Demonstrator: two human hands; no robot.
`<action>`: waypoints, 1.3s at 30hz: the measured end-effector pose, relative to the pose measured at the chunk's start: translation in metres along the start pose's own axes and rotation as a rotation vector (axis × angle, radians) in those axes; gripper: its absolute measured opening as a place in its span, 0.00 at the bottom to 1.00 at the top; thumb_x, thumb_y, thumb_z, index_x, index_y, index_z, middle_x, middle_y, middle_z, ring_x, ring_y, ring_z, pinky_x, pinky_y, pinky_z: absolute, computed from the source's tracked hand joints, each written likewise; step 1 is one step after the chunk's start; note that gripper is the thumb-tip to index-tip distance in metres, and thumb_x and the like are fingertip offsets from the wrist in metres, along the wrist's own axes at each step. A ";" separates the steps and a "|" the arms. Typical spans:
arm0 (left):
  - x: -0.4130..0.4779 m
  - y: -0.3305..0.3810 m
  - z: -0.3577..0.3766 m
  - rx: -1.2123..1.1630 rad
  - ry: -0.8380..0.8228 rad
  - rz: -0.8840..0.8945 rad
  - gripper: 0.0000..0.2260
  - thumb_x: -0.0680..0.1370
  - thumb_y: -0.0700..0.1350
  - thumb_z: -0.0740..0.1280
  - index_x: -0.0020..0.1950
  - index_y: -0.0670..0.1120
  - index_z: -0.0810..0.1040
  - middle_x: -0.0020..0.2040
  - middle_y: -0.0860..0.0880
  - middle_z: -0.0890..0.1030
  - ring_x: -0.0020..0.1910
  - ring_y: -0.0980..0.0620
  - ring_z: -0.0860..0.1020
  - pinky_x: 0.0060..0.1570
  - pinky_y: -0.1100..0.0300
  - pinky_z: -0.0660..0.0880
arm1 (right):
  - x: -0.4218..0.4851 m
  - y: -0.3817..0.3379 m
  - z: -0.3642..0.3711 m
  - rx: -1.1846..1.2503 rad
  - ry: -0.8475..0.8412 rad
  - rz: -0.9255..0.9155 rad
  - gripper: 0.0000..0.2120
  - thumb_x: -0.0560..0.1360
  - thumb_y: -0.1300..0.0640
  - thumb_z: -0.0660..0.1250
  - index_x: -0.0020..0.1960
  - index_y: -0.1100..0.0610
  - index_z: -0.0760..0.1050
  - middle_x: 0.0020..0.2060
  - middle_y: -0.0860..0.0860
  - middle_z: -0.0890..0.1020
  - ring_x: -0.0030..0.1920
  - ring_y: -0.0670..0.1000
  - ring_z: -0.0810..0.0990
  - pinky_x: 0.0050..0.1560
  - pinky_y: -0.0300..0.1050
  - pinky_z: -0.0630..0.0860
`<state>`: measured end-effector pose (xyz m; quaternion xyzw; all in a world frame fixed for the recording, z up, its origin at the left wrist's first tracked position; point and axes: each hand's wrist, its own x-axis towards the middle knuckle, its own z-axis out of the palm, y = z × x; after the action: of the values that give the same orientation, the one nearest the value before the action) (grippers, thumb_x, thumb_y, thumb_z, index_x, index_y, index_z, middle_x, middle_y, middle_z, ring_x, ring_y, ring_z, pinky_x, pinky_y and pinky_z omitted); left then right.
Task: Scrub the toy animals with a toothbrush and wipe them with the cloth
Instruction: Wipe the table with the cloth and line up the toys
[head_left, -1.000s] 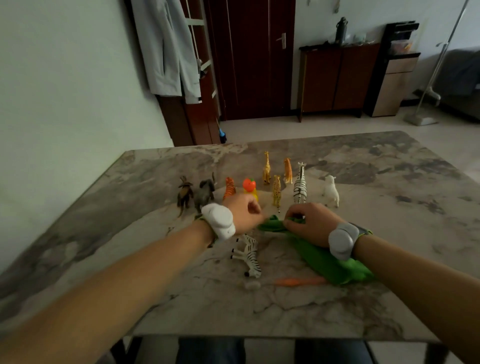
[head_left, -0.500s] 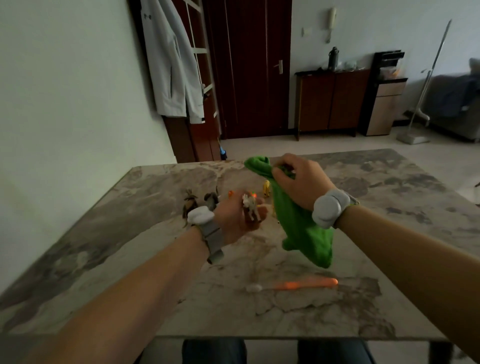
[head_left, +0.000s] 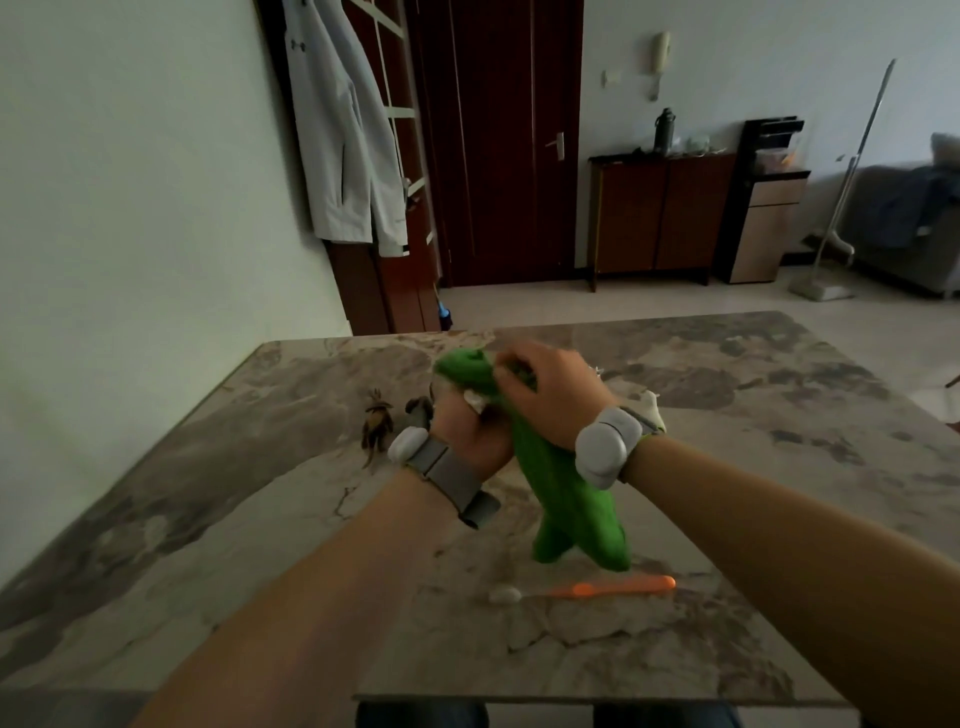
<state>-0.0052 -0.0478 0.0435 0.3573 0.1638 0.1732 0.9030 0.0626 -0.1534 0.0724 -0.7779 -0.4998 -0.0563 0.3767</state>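
On the near side of the table (head_left: 249, 525) the orange toothbrush (head_left: 587, 590) lies idle, beyond it the left hand (head_left: 470, 434) grips a pale toy animal (head_left: 474, 400) while the right hand (head_left: 550, 395) clutches the green cloth (head_left: 563, 488) over it, wiping apparently underway, other animals (head_left: 376, 423) waiting farther back.

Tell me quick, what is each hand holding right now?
Left hand: grips a small toy animal, mostly hidden.
Right hand: grips the green cloth.

Green cloth (head_left: 566, 493) over held toy (head_left: 475, 401); orange toothbrush (head_left: 613, 588) flat below, bristles L.
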 end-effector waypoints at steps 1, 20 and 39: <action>-0.005 -0.001 0.002 -0.025 -0.097 -0.017 0.14 0.81 0.48 0.55 0.52 0.41 0.77 0.44 0.40 0.84 0.45 0.45 0.82 0.44 0.54 0.82 | 0.007 0.004 -0.002 -0.038 0.047 0.059 0.07 0.81 0.52 0.62 0.52 0.55 0.75 0.40 0.52 0.80 0.39 0.53 0.79 0.40 0.51 0.78; 0.011 0.002 -0.005 0.025 0.246 0.042 0.19 0.83 0.57 0.57 0.52 0.43 0.77 0.48 0.45 0.80 0.45 0.48 0.79 0.43 0.54 0.80 | 0.005 -0.007 0.003 -0.041 0.208 -0.144 0.06 0.81 0.50 0.61 0.54 0.52 0.71 0.40 0.49 0.79 0.36 0.51 0.77 0.37 0.55 0.78; 0.022 -0.002 -0.010 -0.070 -0.007 -0.013 0.27 0.82 0.61 0.57 0.68 0.40 0.75 0.65 0.39 0.78 0.65 0.40 0.76 0.68 0.44 0.71 | 0.012 0.010 0.003 -0.077 0.158 -0.041 0.05 0.80 0.52 0.62 0.49 0.53 0.73 0.39 0.49 0.79 0.37 0.51 0.77 0.38 0.52 0.77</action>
<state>0.0104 -0.0336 0.0312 0.3249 0.1569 0.1718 0.9167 0.0759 -0.1444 0.0706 -0.7746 -0.4819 -0.1443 0.3835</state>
